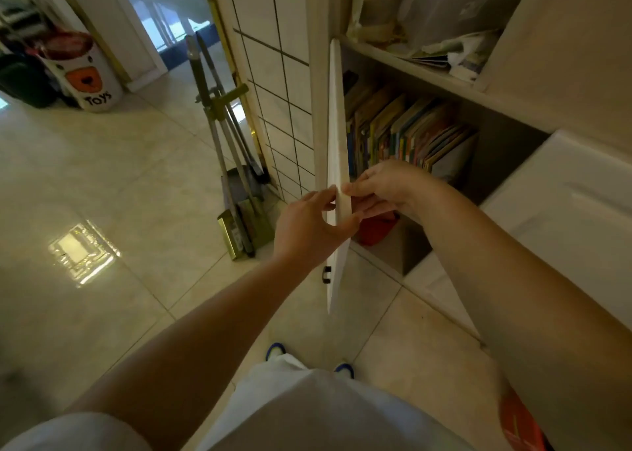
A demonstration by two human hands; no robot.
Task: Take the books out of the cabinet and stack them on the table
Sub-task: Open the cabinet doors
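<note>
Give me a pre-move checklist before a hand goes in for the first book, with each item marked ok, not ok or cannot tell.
1. Cabinet door swung open, books exposed: ok.
2. Hands free to grab: not ok; left hand and right hand both pinch the door's edge.
3. Books upright in a row on the shelf, reachable: ok.
4. Room beside the row to slip fingers in: ok; a gap shows at its right end.
5. Table ready for stacking: cannot tell; out of view.
6. Floor underfoot unobstructed: ok; the broom and dustpan lean against the wall left of the door.
</note>
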